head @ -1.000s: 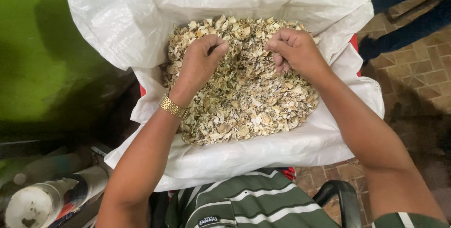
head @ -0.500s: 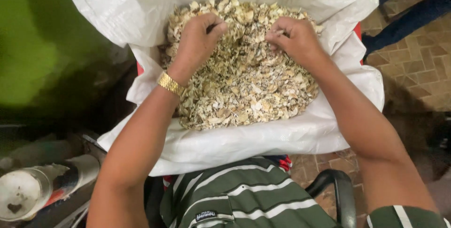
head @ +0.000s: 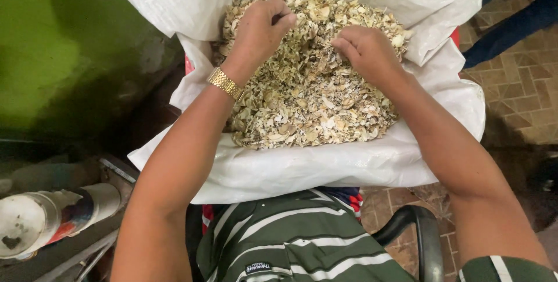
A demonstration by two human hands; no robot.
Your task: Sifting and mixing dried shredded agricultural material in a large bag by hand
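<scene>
left hand (head: 260,29) reaches in from the near side, wrist bent down, knuckles up, fingers curled together with the tips pressed into the heap of dried flakes (head: 308,90); whether any flakes sit pinched inside the curl, cannot tell. a gold link watch (head: 226,83) sits on that wrist just behind the hand. right hand (head: 367,51) lies just beside it across a narrow strip of flakes, palm down, fingers bunched and tucked into the same heap, contents of the grip hidden. the flakes are pale tan and cream, thin, curled, brittle-looking shards, piled under and around both hands. they fill a white woven plastic sack (head: 302,171), crinkled, its mouth folded open around the heap. forearms bare; green striped shirt (head: 290,241) below.
</scene>
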